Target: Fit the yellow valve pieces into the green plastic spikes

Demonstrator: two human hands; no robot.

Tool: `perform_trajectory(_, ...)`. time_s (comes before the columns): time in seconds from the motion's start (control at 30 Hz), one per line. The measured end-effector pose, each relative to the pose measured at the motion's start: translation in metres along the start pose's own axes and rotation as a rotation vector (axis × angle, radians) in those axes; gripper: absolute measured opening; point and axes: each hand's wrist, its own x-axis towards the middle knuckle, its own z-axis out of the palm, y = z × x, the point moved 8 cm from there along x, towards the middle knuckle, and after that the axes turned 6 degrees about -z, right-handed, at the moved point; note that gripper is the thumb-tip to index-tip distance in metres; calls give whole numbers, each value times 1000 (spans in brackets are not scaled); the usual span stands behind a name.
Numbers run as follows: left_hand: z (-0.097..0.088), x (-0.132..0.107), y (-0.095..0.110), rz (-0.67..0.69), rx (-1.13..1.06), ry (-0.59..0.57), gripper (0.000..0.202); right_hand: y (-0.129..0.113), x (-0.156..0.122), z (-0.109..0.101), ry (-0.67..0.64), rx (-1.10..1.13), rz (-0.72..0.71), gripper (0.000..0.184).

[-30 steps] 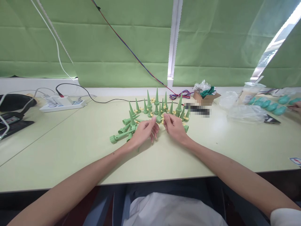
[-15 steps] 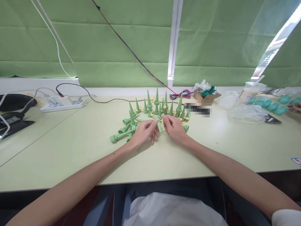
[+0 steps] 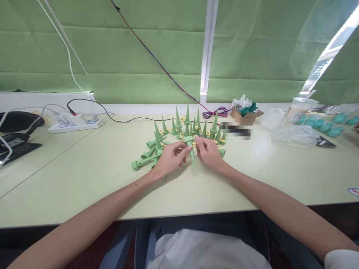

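Note:
My left hand (image 3: 172, 157) pinches a green plastic watering spike (image 3: 192, 155) between thumb and fingers. Its pointed tip is turned down toward me, and its wider collar sits at the top. Just right of the spike, my right hand (image 3: 208, 150) is closed in a pinch; whatever lies between those fingertips is too small to make out. Behind both hands, several more green spikes (image 3: 187, 116) stand point up, many with small yellow valves (image 3: 183, 119). Beside my left wrist, several spikes with ribbed caps (image 3: 136, 164) lie on their sides.
A white power strip (image 3: 75, 125) with cables is at the left. An open cardboard box (image 3: 249, 118) stands at the back. To the right are a lidded drink cup (image 3: 295, 112), plastic bags (image 3: 294, 135) and teal bulb-shaped pieces (image 3: 325, 126). Another person's hand (image 3: 356, 127) shows at the right edge.
The spike in my left hand has come further into view, its tip lower and nearer me. My left thumb has shifted down along it. The other person's hand has drawn back rightward.

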Motion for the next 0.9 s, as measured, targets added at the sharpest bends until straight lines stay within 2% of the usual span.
perform_trajectory(0.27,1,1,1,16,21,-18,34,9,-1,7,-45,226,127,63)
perform_trajectory(0.47,-1,1,3,69,81,10,29,19,-3,15,-95,422,236,59)
perform_trajectory(0.67,-3,2,5,124,118,63,30,20,-3,16,-95,407,252,59)
perform_trajectory(0.9,-4,2,1,15,91,89,25,20,0,12,-40,298,196,56)
